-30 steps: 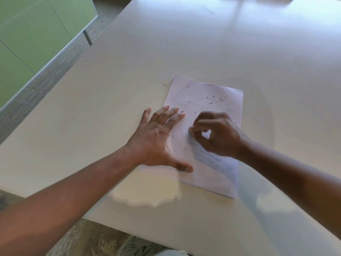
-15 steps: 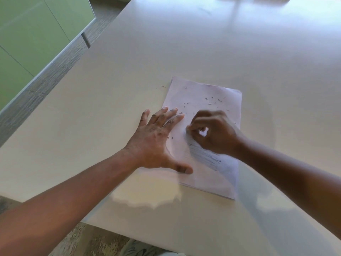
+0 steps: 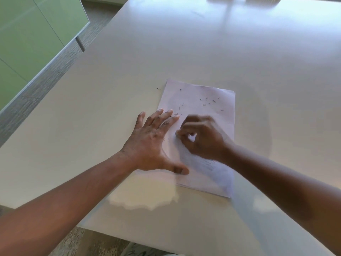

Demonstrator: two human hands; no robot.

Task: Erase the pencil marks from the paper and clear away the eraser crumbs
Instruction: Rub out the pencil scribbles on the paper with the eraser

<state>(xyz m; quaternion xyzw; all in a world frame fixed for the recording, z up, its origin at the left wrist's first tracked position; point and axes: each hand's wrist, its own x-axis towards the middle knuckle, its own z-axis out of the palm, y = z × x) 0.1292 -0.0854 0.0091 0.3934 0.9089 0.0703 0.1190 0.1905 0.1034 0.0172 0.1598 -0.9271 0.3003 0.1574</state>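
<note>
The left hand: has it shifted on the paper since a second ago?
No. The left hand stays flat on the paper's left edge, thumb near the same spot.

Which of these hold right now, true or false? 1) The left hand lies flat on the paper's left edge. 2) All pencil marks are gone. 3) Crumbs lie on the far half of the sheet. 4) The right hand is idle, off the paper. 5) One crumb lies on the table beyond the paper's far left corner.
1) True: the left hand lies spread, fingers straight, on the left edge of the paper.
2) False: pencil marks remain on the near part.
3) True: eraser crumbs are scattered there.
4) False: the right hand is curled over the middle of the sheet, blurred; what it pinches is unclear.
5) True: a stray crumb lies on the table.
</note>
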